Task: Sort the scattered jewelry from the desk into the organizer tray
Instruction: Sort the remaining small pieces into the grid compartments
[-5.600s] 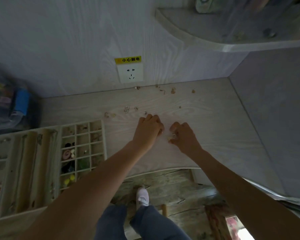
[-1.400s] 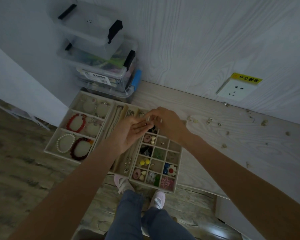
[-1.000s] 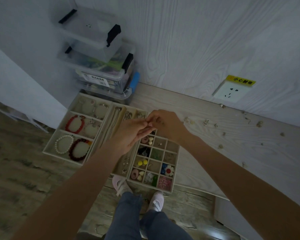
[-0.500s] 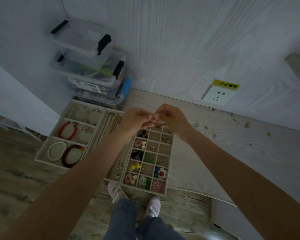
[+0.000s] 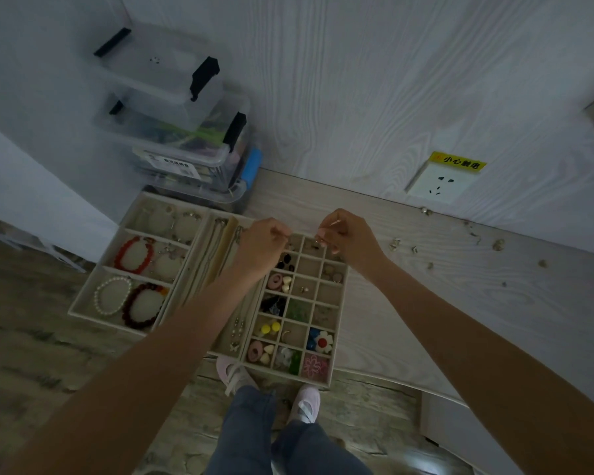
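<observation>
The beige organizer tray [image 5: 339, 317] lies at the desk's left end, with a grid of small cells holding beads, flowers and earrings. My left hand [image 5: 261, 246] hovers over the grid's top left, fingers curled and pinched on a small piece I cannot make out. My right hand [image 5: 348, 238] hovers over the top right cells and pinches a small silvery piece of jewelry [image 5: 318, 242]. Scattered jewelry [image 5: 395, 244] lies on the desk to the right, with more pieces [image 5: 498, 245] near the wall.
Bracelet sections [image 5: 131, 269] and a necklace section [image 5: 216, 255] fill the tray's left part. Stacked clear storage boxes [image 5: 182, 132] stand behind the tray. A wall socket [image 5: 441, 181] sits above the desk. The desk's front edge [image 5: 391, 382] runs below, my feet beneath it.
Earlier both hands picked pieces from the desk's middle. They then came over the tray touching each other, and now they have drawn apart above the grid's top row.
</observation>
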`<state>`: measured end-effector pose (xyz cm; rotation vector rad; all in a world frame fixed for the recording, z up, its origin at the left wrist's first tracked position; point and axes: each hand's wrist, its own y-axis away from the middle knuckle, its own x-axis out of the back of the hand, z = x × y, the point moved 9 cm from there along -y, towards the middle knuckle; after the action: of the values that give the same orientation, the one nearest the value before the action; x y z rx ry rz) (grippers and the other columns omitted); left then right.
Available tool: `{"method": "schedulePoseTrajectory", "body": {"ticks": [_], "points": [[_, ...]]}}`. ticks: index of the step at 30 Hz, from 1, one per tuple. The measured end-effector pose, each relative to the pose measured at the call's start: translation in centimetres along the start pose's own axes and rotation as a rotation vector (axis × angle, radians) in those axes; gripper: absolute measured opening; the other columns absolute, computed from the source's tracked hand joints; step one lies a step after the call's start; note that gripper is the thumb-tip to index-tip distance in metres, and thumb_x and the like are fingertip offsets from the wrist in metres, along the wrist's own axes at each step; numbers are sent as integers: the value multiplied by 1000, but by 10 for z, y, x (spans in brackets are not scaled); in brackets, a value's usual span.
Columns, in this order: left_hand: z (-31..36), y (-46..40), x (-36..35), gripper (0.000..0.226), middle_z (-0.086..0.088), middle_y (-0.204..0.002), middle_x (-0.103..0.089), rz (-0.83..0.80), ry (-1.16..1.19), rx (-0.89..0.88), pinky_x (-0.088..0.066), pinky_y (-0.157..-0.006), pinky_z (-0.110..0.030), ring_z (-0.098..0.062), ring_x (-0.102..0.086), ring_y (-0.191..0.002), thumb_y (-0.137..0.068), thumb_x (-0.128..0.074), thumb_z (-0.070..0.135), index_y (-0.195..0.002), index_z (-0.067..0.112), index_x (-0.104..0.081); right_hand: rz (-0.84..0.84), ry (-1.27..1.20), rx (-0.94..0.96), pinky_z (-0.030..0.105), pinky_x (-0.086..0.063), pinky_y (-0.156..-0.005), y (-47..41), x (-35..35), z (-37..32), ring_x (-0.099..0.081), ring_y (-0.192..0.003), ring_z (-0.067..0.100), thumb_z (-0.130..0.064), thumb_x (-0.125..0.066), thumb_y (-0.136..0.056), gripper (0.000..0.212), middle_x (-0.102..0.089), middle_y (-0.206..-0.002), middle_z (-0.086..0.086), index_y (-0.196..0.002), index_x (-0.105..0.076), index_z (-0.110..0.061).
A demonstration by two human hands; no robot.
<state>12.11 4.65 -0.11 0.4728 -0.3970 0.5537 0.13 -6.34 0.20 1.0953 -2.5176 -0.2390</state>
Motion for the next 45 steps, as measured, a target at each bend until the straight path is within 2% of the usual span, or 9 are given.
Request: {"method": "schedulePoseTrajectory", "body": {"ticks": [4, 9, 14, 17, 22, 26, 34, 41, 45], "points": [[13, 0, -15, 13, -3, -96, -68, -83, -59, -100, -50, -82, -25, -15, -64, -91, -88, -60, 8, -100, 6, -66, 9, -50, -1, 16, -48, -56, 2, -4, 7, -62, -58, 4, -4, -58, -90, 9, -67, -72, 7, -88, -64, -12], [16, -6, -24, 7, -5, -77, -68, -63, 78, -85, -53, -62, -13, -7, -65, -66, -83, -67, 5, -90, 2, -66, 75, -170, -67, 13, -48, -53, 3, -6, 16, -64, -57, 3, -5, -64, -86, 5, -68, -69, 4, -84, -68, -7], [18, -16, -23, 7, 5, -72, -64, -36, -116, -151, -46, -57, -7, 0, -59, -61, -82, -67, 7, -81, 14, -66, 61, -172, -132, 14, -49, -54, 2, -3, 28, -67, -58, 7, 1, -63, -85, 7, -69, -70, 6, -84, -69, -3], [20, -20, -26, 5, 4, -82, -64, -58, -284, -202, -42, -62, -8, -4, -58, -71, -83, -67, 10, -86, 12, -69, 63, 2, -92, 17, -52, -58, -1, -2, 25, -63, -51, 2, 2, -66, -82, 7, -66, -71, 10, -88, -70, 3], [24, -23, -33, 11, -2, -91, -70, -130, -469, -229, -51, -69, -26, -15, -64, -79, -88, -61, 13, -89, 12, -73, 80, 536, -30, 31, -51, -72, -9, -10, 19, -63, -83, 21, -17, -70, -80, 4, -66, -90, 9, -81, -73, -16], [21, -30, -46, 18, -9, -94, -70, -215, -627, -176, -53, -74, -34, -25, -65, -85, -89, -56, 11, -91, 6, -73, 105, 780, -87, 25, -36, -60, -7, -12, 16, -57, -80, 22, -13, -52, -87, 19, -57, -83, 7, -75, -66, -8], [40, -29, -58, 32, -11, -100, -54, -157, -877, -235, -38, -70, -31, -21, -49, -80, -91, -52, 10, -62, 10, -39, 175, 880, -168, 24, -30, -53, -14, -10, 19, -51, -65, 20, -15, -51, -88, 32, -53, -71, 4, -58, -39, -15], [39, -21, -48, 18, -8, -98, -46, -162, -836, -360, -33, -70, -28, -25, -52, -93, -93, -50, 17, -95, 5, -64, 137, 811, -221, 24, -34, -55, -15, -8, 23, -54, -67, 18, -18, -59, -84, 35, -54, -70, 4, -55, -41, -15], [32, -4, -38, 19, -5, -105, -43, -240, -774, -421, -47, -78, -31, -20, -50, -96, -91, -56, 15, -104, 17, -70, 93, 714, -207, 22, -34, -50, -11, -4, 24, -59, -67, 22, -21, -59, -86, 23, -60, -70, 8, -70, -65, -4]]}}
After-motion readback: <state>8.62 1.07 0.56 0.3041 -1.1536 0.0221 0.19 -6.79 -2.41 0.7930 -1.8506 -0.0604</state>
